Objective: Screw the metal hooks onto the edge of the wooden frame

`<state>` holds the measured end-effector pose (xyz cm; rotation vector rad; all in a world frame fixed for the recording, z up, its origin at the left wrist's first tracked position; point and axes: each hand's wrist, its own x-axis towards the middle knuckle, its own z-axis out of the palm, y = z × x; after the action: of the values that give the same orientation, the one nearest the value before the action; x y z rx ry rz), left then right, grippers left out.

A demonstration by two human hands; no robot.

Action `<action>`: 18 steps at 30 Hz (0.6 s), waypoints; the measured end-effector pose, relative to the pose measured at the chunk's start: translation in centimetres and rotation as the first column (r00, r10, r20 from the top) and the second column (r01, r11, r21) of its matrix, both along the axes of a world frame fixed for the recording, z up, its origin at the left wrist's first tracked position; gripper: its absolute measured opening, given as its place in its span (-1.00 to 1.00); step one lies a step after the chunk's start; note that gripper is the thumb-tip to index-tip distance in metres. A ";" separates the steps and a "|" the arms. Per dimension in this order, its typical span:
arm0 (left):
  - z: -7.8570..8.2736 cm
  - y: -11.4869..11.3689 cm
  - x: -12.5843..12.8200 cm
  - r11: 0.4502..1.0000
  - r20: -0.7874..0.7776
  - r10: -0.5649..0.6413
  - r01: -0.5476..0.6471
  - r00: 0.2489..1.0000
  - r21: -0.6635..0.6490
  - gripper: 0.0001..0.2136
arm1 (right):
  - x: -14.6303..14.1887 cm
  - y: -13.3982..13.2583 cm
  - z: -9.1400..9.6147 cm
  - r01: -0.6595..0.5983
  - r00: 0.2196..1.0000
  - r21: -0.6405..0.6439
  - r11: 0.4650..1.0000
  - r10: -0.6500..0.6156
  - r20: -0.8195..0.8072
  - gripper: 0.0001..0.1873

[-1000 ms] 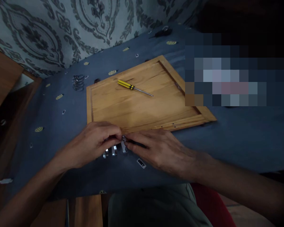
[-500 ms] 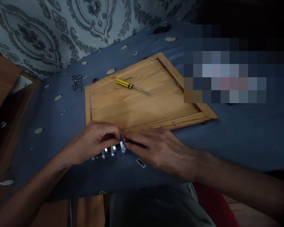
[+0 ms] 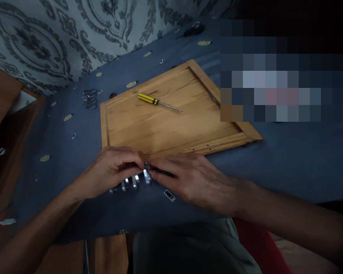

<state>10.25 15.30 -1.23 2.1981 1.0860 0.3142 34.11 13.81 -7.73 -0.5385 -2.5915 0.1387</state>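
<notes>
- A small shiny metal piece sits at the center of my view, at the near edge of a wooden panel, its upper end between the fingertips of both hands.
- Left hand: the grip is narrow, thumb and forefinger pinched on the upper end of the metal piece.
- Right hand: its fingertips meet the same end from the other side. I cannot tell how tightly this grip closes, nor whether the dark strip between its fingers is a slim tool or shadow.
- Just left of the piece, similar metal pieces stand in a row, partly under the left hand.
- Beyond the hands lies the wooden panel, framed by a raised border, with small dark holes along its near side.
- On it rests a yellow-and-black screwdriver, shaft pointing right.
- A cluster of metal parts lies left of the panel.
- Blue cloth printed with yellow pineapples covers the counter; a patterned wall covering rises behind.
</notes>
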 end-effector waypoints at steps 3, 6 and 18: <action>0.1 0.0 0.0 1.000 -0.002 0.014 -0.014 1.000 -0.027 -0.89 | 0.0 0.0 -0.1 -0.005 1.000 0.003 1.000 0.005 0.005 -0.77; 0.3 0.1 0.1 0.998 -0.013 0.027 -0.027 1.000 -0.060 -0.88 | -0.1 0.0 -0.1 -0.003 1.000 -0.004 1.000 0.003 0.015 -0.77; 0.0 0.1 0.2 0.997 0.037 0.010 -0.007 0.999 -0.078 -0.87 | -0.1 0.0 0.1 0.004 1.000 -0.012 1.000 -0.004 0.021 -0.76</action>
<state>10.41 15.42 -1.26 2.1112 1.0692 0.3105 34.00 13.78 -7.62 -0.5521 -2.6116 0.1480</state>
